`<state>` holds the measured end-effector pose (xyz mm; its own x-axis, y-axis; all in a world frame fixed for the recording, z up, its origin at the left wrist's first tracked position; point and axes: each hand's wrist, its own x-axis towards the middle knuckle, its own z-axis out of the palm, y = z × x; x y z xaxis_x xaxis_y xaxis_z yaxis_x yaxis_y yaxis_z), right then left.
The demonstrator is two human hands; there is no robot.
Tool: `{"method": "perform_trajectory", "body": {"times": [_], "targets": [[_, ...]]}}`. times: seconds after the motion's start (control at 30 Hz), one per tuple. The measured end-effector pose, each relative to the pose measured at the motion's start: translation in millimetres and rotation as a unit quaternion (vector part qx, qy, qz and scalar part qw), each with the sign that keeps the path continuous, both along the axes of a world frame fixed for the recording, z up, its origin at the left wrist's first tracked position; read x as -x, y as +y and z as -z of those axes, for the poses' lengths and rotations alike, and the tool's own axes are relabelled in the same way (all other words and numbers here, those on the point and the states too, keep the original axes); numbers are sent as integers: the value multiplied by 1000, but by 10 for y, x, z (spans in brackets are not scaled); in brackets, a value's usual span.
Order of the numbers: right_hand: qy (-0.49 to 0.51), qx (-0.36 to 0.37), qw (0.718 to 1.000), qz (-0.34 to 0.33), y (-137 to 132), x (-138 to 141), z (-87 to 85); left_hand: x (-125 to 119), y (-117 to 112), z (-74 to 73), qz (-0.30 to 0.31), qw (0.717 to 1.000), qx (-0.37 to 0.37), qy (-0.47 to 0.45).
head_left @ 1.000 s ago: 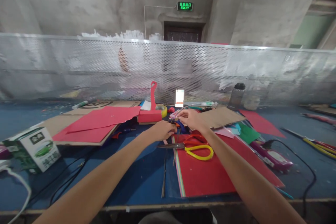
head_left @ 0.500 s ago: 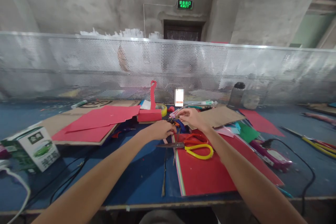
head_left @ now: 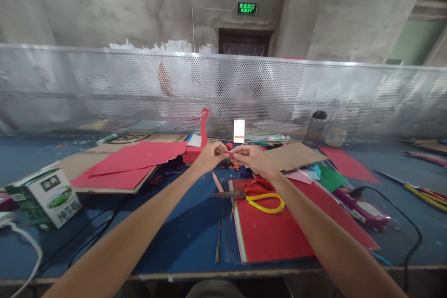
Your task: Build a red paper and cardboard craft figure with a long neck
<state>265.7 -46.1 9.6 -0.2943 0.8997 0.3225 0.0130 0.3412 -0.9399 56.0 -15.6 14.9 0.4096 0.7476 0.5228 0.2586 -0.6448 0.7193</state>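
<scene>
My left hand [head_left: 210,157] and my right hand [head_left: 252,157] meet above the middle of the table, fingertips almost touching. Between them is a small red piece [head_left: 231,154], pinched from both sides; it looks like paper, though the fingers cover most of it. Just below my hands, scissors [head_left: 265,202] with red and yellow handles lie on a stack of red paper [head_left: 275,237], their blades pointing left past its edge. A pink pencil-like stick [head_left: 218,181] rests on the table under my left hand. Behind that hand stands a red box [head_left: 191,153] with an upright red strip [head_left: 203,128].
Red sheets [head_left: 132,160] on cardboard lie at the left, near a green and white milk carton [head_left: 49,198]. At right are brown cardboard [head_left: 293,156], a purple corded device [head_left: 363,207] and more scissors [head_left: 419,191]. A lit phone [head_left: 239,130] stands behind my hands.
My left hand has risen from the table to meet my right hand. A small red piece now shows between their fingertips, and the pink stick is uncovered.
</scene>
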Motion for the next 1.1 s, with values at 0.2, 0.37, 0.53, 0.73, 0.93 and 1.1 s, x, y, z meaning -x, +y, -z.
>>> {"method": "perform_trajectory", "body": {"times": [0.2, 0.37, 0.53, 0.73, 0.93, 1.1], "targets": [[49, 25, 998, -17, -54, 49, -37, -15, -25, 3, 17, 997, 57, -43], [53, 27, 998, -2, -54, 61, -38, -26, -10, 25, 18, 996, 65, -60], [46, 19, 999, 9, -32, 55, -29, -2, 11, 16, 38, 998, 30, -35], [62, 24, 997, 26, 4, 32, -11, 62, -58, -28, 33, 995, -73, 58], [66, 19, 997, 22, -20, 34, -20, 74, -90, -54, 18, 994, -84, 63], [45, 9, 999, 17, -32, 43, -17, 60, -117, -59, 36, 995, -68, 63]]}}
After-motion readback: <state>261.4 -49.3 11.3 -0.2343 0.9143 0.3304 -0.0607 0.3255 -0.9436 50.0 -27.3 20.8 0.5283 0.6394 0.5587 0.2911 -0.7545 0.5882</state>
